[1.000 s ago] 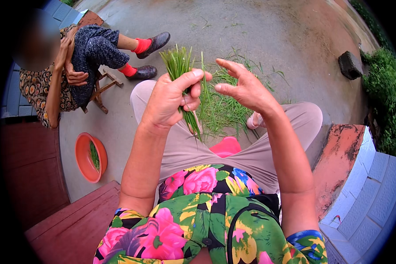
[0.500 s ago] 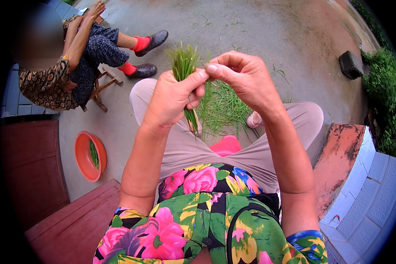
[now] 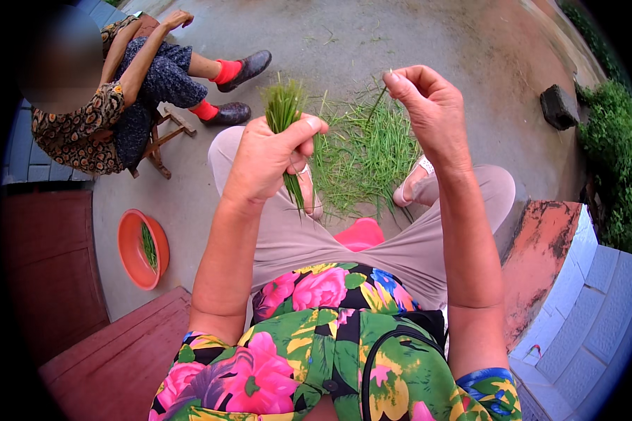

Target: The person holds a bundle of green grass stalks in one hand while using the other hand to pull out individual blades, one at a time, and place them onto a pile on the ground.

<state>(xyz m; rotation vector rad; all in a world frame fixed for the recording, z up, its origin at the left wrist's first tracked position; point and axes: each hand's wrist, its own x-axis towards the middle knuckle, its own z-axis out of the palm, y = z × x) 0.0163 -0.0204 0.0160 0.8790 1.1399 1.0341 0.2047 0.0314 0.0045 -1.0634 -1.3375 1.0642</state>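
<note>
My left hand [image 3: 263,160] is closed round an upright bunch of chives [image 3: 284,105], with the tips standing above the thumb and the stalks hanging out below. Off to the right and a little higher, my right hand [image 3: 434,116] pinches one thin green chive blade [image 3: 377,103] between thumb and fingertips. That blade hangs down to the left, apart from the bunch. Beneath both hands, a loose pile of chives [image 3: 376,151] is spread over the ground between my feet.
At the left, an orange basin [image 3: 124,249] holds some green chives [image 3: 147,244]. Another person [image 3: 154,74] sits on a wooden stool [image 3: 163,144] at the upper left. A dark hollow block [image 3: 559,107] lies by bushes [image 3: 614,140] at the right. Something pink [image 3: 360,235] shows between my legs.
My right hand has moved away from the bunch, up and to the right, with a chive blade in its pinch. My left hand has shifted slightly left. The other person's raised hand has moved right.
</note>
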